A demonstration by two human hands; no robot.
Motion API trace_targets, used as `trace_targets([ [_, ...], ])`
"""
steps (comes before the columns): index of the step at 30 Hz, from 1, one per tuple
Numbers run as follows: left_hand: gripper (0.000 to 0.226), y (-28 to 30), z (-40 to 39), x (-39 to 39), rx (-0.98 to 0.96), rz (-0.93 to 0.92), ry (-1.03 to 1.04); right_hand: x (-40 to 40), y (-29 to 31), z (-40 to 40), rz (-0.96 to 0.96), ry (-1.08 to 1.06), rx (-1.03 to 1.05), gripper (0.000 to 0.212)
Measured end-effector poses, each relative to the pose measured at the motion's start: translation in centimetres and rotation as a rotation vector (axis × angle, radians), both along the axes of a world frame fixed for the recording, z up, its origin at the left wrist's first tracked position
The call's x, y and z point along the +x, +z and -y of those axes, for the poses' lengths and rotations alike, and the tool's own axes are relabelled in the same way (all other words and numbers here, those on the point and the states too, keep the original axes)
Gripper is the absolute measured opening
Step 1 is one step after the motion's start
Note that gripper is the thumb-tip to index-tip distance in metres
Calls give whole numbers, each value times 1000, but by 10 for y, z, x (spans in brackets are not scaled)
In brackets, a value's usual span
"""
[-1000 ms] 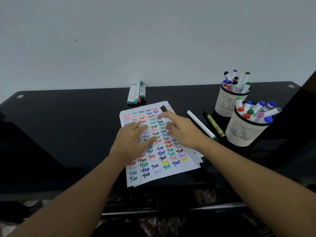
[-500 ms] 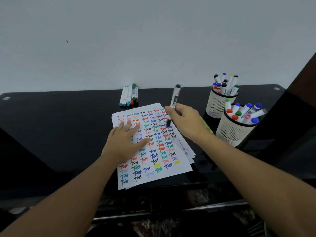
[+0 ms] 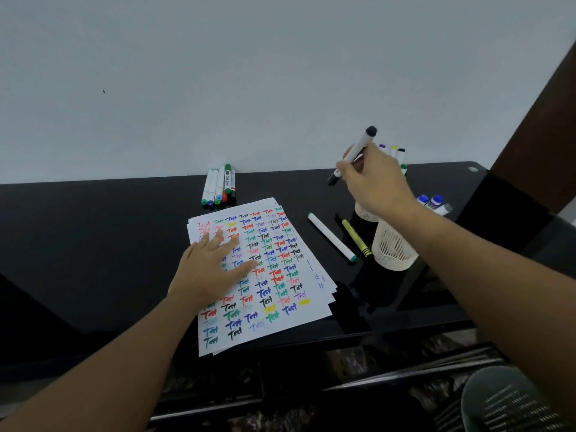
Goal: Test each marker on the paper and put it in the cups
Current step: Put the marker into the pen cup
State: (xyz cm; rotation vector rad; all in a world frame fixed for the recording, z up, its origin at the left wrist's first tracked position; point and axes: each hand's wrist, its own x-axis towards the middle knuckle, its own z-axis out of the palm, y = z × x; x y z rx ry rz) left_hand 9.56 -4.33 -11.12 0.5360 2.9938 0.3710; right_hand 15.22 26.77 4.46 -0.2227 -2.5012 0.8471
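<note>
My right hand (image 3: 375, 180) grips a black-capped white marker (image 3: 355, 154) in the air, tilted, just above the far mesh cup (image 3: 364, 213), which the hand mostly hides. The near white mesh cup (image 3: 393, 248) stands in front of it, partly covered by my forearm, with several markers in it. My left hand (image 3: 209, 271) rests flat with spread fingers on the paper stack (image 3: 280, 294), which is filled with coloured "Test" marks. A white marker with green ends (image 3: 332, 236) and a yellow-green marker (image 3: 357, 239) lie between the paper and the cups.
Several capped markers (image 3: 219, 185) lie in a bunch at the back of the black glass table (image 3: 93, 244), against the grey wall. A dark brown post (image 3: 542, 126) rises at the right. A grey mesh basket (image 3: 505, 400) sits below the table's front edge at bottom right.
My right hand has lifted the black marker off the paper and carried it right and up to above the far cup. My left hand stays on the paper.
</note>
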Motion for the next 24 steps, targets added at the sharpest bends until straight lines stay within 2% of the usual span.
trace_targets([
  [5,100,-2,1,-1,11,-1,3,9,22,-37,-56,-105,-69,22],
  [11,97,0,0,-1,0,2,-1,13,14,-74,-29,-228,-103,26],
  [24,96,4,-1,1,-16,7,0,0,0,-92,113,-253,-16,32],
])
